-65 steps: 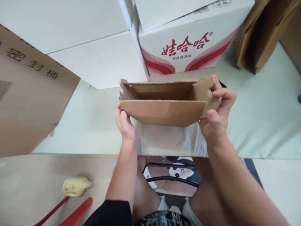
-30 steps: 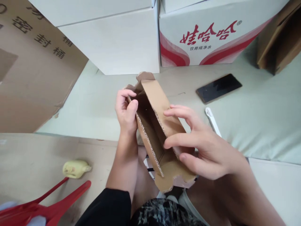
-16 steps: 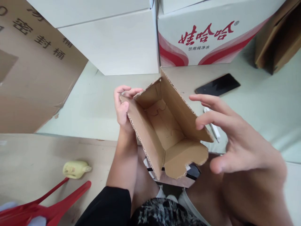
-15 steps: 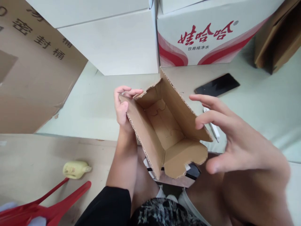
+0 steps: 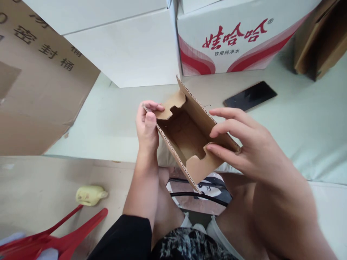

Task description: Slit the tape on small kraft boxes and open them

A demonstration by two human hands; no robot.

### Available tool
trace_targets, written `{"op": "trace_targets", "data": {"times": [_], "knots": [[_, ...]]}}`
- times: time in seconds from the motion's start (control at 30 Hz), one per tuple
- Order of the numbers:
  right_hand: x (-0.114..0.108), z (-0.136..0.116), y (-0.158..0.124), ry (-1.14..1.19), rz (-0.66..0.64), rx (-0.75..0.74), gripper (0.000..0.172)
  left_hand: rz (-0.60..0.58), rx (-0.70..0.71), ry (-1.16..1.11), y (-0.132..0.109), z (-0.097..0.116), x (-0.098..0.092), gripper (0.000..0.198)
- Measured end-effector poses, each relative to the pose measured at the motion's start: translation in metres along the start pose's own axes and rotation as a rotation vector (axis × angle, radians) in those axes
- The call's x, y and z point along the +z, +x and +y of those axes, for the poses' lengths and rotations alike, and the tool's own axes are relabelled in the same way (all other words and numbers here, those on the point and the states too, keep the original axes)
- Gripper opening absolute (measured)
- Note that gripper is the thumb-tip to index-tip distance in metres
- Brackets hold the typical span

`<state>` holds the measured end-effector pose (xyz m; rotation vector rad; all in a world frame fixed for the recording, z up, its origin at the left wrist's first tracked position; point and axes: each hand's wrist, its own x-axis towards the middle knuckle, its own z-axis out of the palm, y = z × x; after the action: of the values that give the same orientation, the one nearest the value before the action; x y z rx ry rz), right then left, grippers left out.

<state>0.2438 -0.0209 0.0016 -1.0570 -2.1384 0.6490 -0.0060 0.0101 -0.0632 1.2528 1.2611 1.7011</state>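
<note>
A small brown cardboard box (image 5: 200, 121) is tilted in front of me, its open top towards me. My left hand (image 5: 148, 126) grips its left corner, thumb outside and fingertips over the far notched flap (image 5: 177, 103). That flap and the near notched flap (image 5: 202, 167) lean inwards over the opening. At the right side, my right hand (image 5: 249, 144) has its fingers apart. Its thumb touches the near flap, while the other fingertips are by the right-hand long flap. The box's bottom is in shadow.
A black phone (image 5: 251, 95) lies on the pale green surface (image 5: 108, 126). Behind stand white cartons (image 5: 130, 54) and a red-lettered carton (image 5: 235, 47). A large brown carton (image 5: 48, 104) is at left, folded cardboard (image 5: 314, 47) at right. Lower left are a yellow bottle (image 5: 90, 195) and red frame (image 5: 78, 231).
My right hand has moved left onto the near flap, which now bends inwards. The far flap is folded in too, under my left fingers. The white pen-like tool is now hidden.
</note>
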Motion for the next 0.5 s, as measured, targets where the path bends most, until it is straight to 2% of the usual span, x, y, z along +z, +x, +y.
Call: {"op": "trace_targets", "data": {"times": [0.1, 0.2, 0.37, 0.5], "knots": [[0.001, 0.003, 0.0, 0.036, -0.054, -0.017, 0.017, -0.033, 0.058, -0.044, 0.001, -0.004, 0.0, 0.059], [0.002, 0.004, -0.001, 0.07, -0.126, -0.021, 0.03, -0.026, 0.056, 0.04, 0.002, -0.005, -0.001, 0.058], [0.003, 0.009, -0.003, 0.093, -0.365, -0.094, 0.057, -0.019, 0.034, 0.123, 0.002, -0.008, -0.003, 0.064], [0.001, 0.019, -0.004, 0.183, -0.379, -0.155, 0.08, -0.034, 0.052, 0.164, 0.002, -0.011, -0.005, 0.066]]}}
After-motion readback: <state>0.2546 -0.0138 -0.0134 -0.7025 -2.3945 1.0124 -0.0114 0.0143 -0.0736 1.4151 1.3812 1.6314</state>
